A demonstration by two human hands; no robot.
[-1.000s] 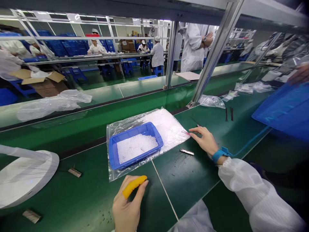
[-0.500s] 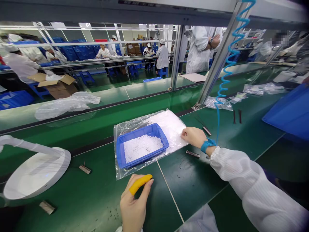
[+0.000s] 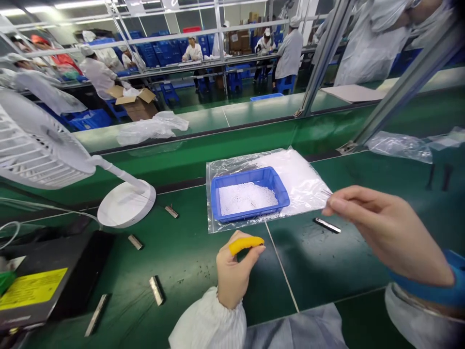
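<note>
My left hand [image 3: 238, 269], a yellow cover on its index finger, pinches thumb and finger together in front of the blue tray; a tiny dark bit shows at the fingertips, too small to name. White beads fill much of the blue tray [image 3: 250, 216], which rests on a clear plastic bag [image 3: 308, 186] bulging with white material at its right. My right hand [image 3: 378, 228] is closed at the bag's right edge, with the thin metal tips of what look like tweezers [image 3: 327, 192] sticking out past the fingers. Below lies a narrow dark-and-silver strip [image 3: 327, 225].
Several small metal strips, one of them [image 3: 156, 290] near the left hand, lie on the green table. A white fan [image 3: 127, 203] and a black box with a yellow label [image 3: 34, 288] stand at left. Metal posts [image 3: 323, 63] rise behind the bag. Co-workers sit farther back.
The view has swung left and down. My right hand has lifted back from the bag toward me, and thin tips now show in it. My left hand keeps its pinch.
</note>
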